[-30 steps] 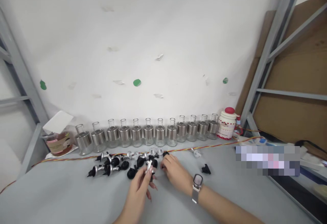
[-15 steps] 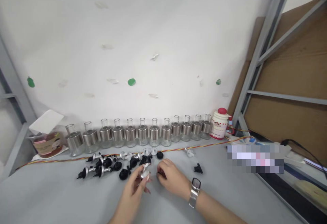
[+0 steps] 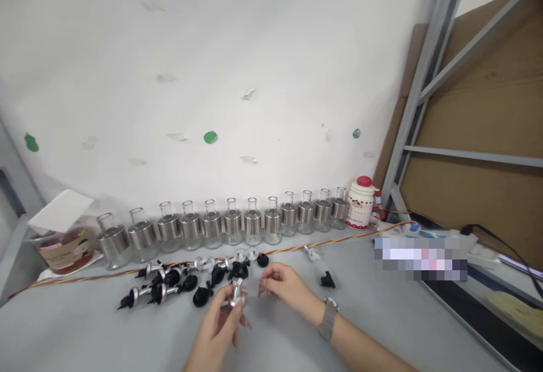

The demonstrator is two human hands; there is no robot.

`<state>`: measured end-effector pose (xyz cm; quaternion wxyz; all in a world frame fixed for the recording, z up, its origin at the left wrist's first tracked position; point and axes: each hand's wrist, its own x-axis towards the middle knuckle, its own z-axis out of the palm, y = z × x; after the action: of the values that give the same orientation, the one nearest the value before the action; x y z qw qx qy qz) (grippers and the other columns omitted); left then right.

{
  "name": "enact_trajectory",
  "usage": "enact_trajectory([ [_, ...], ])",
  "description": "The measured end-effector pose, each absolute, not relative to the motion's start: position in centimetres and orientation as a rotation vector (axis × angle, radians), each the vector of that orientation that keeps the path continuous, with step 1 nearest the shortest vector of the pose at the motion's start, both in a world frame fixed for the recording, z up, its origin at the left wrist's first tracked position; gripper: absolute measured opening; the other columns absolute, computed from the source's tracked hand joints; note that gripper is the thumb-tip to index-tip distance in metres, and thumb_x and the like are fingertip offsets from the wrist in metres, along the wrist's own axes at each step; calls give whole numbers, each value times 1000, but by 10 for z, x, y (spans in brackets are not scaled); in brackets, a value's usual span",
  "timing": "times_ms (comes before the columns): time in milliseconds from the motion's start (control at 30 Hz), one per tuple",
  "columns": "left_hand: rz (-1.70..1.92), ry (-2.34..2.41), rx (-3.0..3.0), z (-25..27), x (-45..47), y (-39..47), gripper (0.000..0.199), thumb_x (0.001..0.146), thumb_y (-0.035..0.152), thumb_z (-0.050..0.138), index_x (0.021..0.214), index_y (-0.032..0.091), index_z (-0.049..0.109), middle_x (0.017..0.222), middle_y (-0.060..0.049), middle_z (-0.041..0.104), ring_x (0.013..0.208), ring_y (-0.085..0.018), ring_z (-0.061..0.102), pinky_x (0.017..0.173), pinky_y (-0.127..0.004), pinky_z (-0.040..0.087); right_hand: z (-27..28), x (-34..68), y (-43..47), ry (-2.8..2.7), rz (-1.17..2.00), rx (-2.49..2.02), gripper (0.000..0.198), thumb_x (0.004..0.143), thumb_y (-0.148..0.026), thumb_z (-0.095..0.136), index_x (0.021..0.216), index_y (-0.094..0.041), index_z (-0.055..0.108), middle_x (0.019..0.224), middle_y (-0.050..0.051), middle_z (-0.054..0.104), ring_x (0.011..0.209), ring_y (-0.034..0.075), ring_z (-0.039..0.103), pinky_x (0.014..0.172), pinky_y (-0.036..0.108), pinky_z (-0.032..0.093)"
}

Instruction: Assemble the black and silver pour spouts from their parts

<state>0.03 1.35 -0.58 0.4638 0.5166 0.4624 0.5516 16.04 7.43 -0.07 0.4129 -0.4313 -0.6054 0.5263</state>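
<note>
My left hand [image 3: 218, 318] is closed around a silver pourer spout [image 3: 237, 293], pinched between thumb and fingers with its narrow tube pointing up. Just to the right, my right hand [image 3: 285, 286] has its fingertips curled together in a pinch. Whatever lies between them, if anything, is too small to make out. On the grey table beyond my left hand are several assembled pourers [image 3: 134, 297] with black stoppers, loose black caps [image 3: 201, 297] and silver spouts [image 3: 199, 263]. A black stopper [image 3: 327, 280] and another silver spout [image 3: 313, 254] lie apart on the right.
Several glass bottles [image 3: 211, 224] with metal sleeves line the wall. A red-topped jar [image 3: 360, 205] stands at their right end, a labelled container [image 3: 63, 253] at the left. A twisted red-yellow wire [image 3: 335, 241] crosses the table. A metal frame [image 3: 403, 146] rises at right.
My right wrist has turned, so the watch face now shows edge-on. The dark bit seen between my right fingers is no longer visible. The view has shifted slightly; my left hand keeps the spout.
</note>
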Motion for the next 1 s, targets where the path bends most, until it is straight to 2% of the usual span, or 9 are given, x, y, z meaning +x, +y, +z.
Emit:
enact_trajectory([
  [100,1298,1181,1354,-5,2,10,36,71,46,54,93,17,55,58,1,56,43,-11,47,36,-20,36,5,159,70,-1419,1454,-1001,6,62,-20,54,65,-15,51,59,2,62,49,11,52,51,23,38],
  [267,1455,1163,1417,-11,1,10,29,68,41,59,88,19,57,81,-3,54,60,-13,51,54,-24,46,13,157,61,-1293,1574,-890,10,65,-23,56,68,-14,54,61,2,62,52,11,54,53,22,38],
  [467,1418,1125,1576,-18,-1,14,26,69,37,59,89,20,60,85,-5,54,63,-14,54,53,-22,45,12,162,65,-1083,1707,-761,14,61,-22,65,69,-11,62,64,6,65,55,12,56,56,23,39],
  [667,1377,1086,1559,-21,-3,16,27,71,37,57,92,19,58,81,-4,53,61,-14,52,52,-22,45,10,170,69,-1012,1727,-747,17,64,-23,66,76,-10,64,67,6,65,62,12,57,63,23,40],
  [867,1367,1098,1565,-17,-1,13,28,70,37,60,90,18,60,85,-6,56,64,-14,54,53,-22,45,7,173,71,-983,1750,-736,23,61,-27,71,75,-11,63,72,7,66,63,12,58,65,24,41],
  [1000,1349,1047,1484,-14,0,11,34,69,43,59,91,18,58,85,-6,57,64,-15,54,56,-23,45,10,171,69,-958,1759,-733,22,62,-30,71,73,-15,59,66,4,65,62,13,58,66,26,42],
])
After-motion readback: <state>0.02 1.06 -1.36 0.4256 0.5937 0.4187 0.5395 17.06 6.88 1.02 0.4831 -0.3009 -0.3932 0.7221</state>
